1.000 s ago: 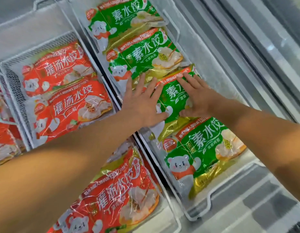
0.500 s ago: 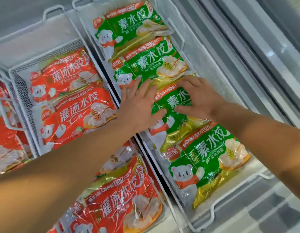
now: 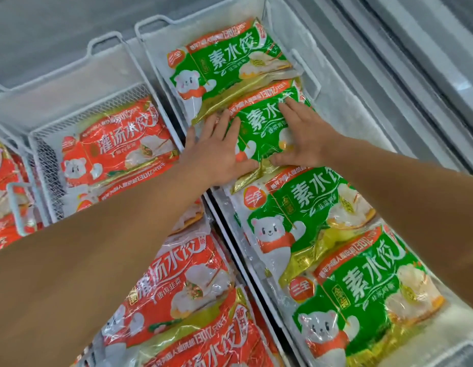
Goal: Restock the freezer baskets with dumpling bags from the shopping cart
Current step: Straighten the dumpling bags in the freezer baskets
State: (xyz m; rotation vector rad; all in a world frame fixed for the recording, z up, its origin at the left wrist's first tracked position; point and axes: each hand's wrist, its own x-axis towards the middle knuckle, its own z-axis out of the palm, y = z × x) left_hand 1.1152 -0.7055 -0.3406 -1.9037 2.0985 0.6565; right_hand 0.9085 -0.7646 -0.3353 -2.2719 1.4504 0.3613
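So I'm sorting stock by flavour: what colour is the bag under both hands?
Green, with a gold bottom edge; the bag shows in the head view.

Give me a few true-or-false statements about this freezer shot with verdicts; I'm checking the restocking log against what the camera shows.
1. Both hands rest flat on a green dumpling bag. True: the left hand and right hand press on it, fingers spread.
2. The green bags lie in the same basket as the red bags. False: the green bags fill the right-hand baskets, the red bags the baskets to their left.
3. The right hand holds a bag lifted clear of the freezer. False: its palm lies on a bag inside the basket.
4. Each bag shows a white cartoon bear. True.
5. The shopping cart stands beside the freezer. False: no cart is in view.
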